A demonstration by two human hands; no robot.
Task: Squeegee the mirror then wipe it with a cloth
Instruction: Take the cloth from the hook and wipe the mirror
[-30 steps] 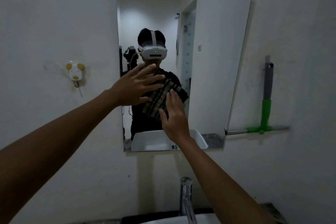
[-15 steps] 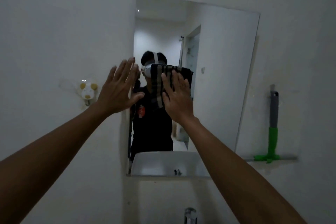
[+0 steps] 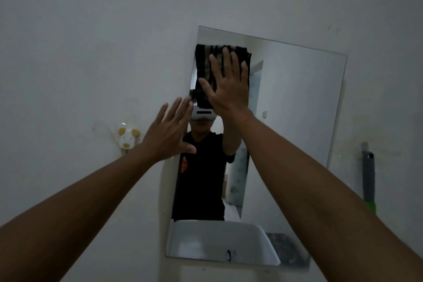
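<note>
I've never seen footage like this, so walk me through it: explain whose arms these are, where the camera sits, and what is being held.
There is no machine here. The camera is worn on a person's head, so the two bare arms reaching forward are that person's own. They face a mirror on a white wall, and the reflection shows them wearing the headset. The right hand lies flat, pressing a dark striped cloth against the upper left part of the glass. The left hand is open and holds nothing, at the mirror's left edge. To the right, a squeegee with a grey and green handle hangs on the wall. A small hook is stuck to the wall on the left.
</note>
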